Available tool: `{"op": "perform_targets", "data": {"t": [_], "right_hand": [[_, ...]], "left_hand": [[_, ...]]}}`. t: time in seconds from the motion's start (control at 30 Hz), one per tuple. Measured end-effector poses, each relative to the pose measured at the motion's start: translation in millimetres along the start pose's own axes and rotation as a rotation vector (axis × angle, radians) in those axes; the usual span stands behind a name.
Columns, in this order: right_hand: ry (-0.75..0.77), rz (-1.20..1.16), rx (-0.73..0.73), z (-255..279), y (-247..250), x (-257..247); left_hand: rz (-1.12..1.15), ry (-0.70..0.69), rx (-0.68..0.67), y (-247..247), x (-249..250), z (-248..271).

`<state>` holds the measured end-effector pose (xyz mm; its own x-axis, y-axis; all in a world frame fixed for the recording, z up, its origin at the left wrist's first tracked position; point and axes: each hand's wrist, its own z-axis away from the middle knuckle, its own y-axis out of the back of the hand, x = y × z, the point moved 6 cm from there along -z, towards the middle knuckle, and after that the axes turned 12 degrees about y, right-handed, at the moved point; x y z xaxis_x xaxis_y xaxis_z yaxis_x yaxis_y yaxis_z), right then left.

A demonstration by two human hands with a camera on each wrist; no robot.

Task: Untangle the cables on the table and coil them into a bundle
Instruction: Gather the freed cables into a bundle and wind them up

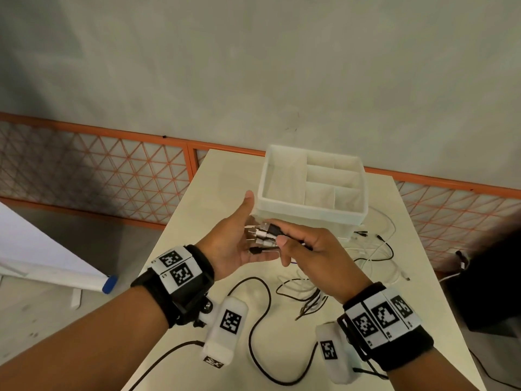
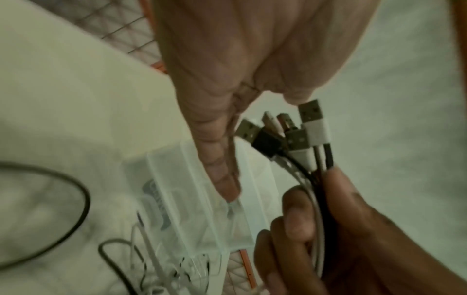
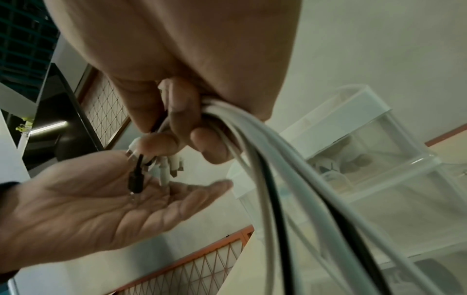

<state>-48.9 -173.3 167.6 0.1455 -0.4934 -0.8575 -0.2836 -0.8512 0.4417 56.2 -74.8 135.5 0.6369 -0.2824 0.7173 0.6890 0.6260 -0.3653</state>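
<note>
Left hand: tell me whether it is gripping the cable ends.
No: the left hand lies open, palm toward the plugs, while the right hand grips the cable ends.

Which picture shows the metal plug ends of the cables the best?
The left wrist view: the USB plugs sit close up, metal ends facing the camera, fanned above the right hand. The head view shows them small between both hands. The right wrist view shows them from behind, partly hidden by fingers, over the open left hand.
</note>
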Motion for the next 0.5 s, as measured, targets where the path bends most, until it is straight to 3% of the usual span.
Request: {"op": "perform_targets", "data": {"t": [0.1,0.2,0.5], "right_hand": [[-0.016,0.108,-0.059,-0.1,-4.2,6.2],[-0.016,0.203,-0.121,-3.1,-10.4,11.3],[0.108,0.282,-0.020,-4.5,-10.9,4.4]], "left_hand": [[0.044,0.001,-0.057,-6.7,-2.9,-0.8],[-0.014,-0.033,0.067,-12.2,-1.9,0.2],[0.021,-0.079,0.131,-18.6,8.2,-0.6]]}}
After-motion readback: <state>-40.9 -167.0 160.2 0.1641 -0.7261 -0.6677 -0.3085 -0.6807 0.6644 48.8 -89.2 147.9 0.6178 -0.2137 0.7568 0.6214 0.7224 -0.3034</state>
